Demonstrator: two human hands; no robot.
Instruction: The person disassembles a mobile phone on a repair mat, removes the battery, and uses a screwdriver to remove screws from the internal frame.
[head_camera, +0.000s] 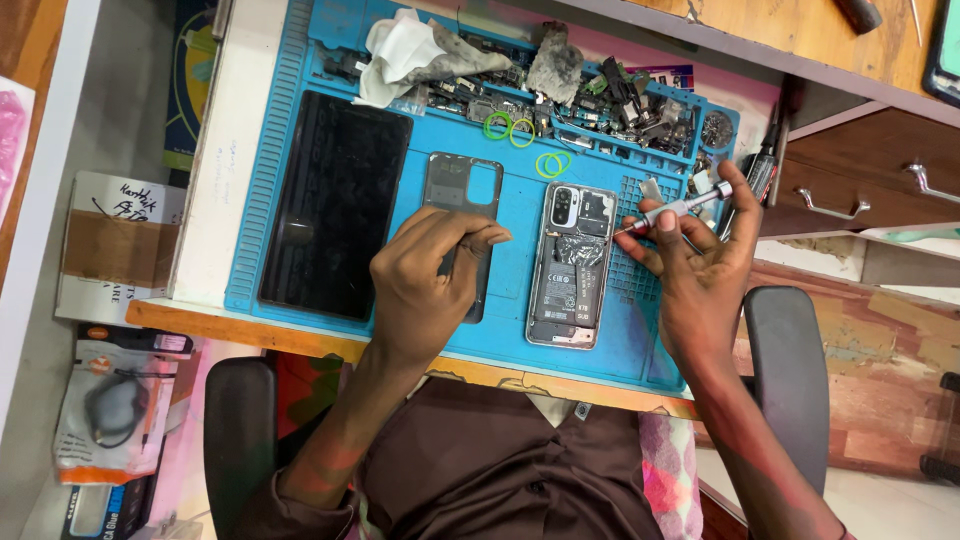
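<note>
Two hands flank the phone (572, 265): left hand (425, 290) curled on the cover (462, 225), right hand (700, 265) pinching a screwdriver (670, 212) beside bare mat (640, 330).

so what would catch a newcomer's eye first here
The bright blue work mat fills the desk, with an opened phone, its insides bare, at the mat's centre. The right hand holds a small screwdriver at the phone's edge, while the left hand rests on a grey back cover beside a large dark screen panel.

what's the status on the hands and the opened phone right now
Left hand resting on grey back cover. Right hand holding screwdriver, tip at opened phone. Nothing blocking phone.
</note>
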